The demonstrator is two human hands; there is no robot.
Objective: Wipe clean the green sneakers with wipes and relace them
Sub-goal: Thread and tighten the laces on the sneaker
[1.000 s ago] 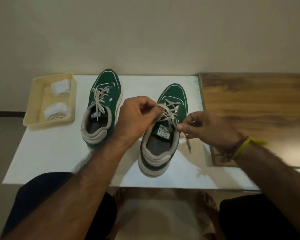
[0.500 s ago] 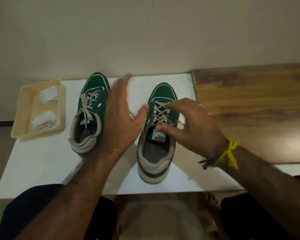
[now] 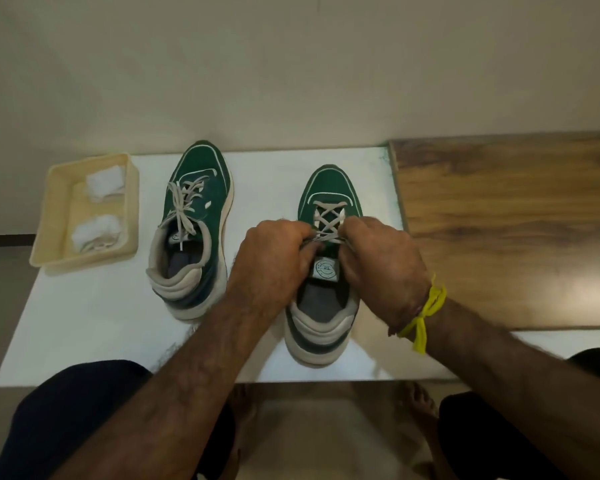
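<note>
Head view, looking down on a white worktop [image 3: 101, 327] set against a pale wall. Right green sneaker [image 3: 328, 271]: upright, toe to the wall, heel near the worktop's front edge, standing right of centre. Left hand [image 3: 274, 258] and right hand [image 3: 378, 258]: one on each flank of this sneaker's throat, fingers curled and pinching the pale lace [image 3: 328, 223] at the upper eyelets; the lace ends are hidden inside the grips, so whether a knot is formed cannot be told. Crossed lacing shows above the knuckles; the tongue label [image 3: 326, 268] shows between the wrists. Yellow band [image 3: 423, 317]: tied at the right wrist. Left green sneaker [image 3: 194, 233]: upright, laced and tied with a bow, toe reaching the back edge by the wall, well apart from the right one, with a bare strip of worktop between them. Beige tray [image 3: 49, 258]: at the left edge, partly overhanging it, holding two crumpled white wipes [image 3: 99, 209]; detail in the nearer wipe is hard to make out. Wooden panel [image 3: 513, 230]: adjoins the right edge, just beside the right sneaker. Bare worktop lies in front of the tray and the left sneaker. Dark-clothed knees and bare feet below the front edge, cut off by the frame.
</note>
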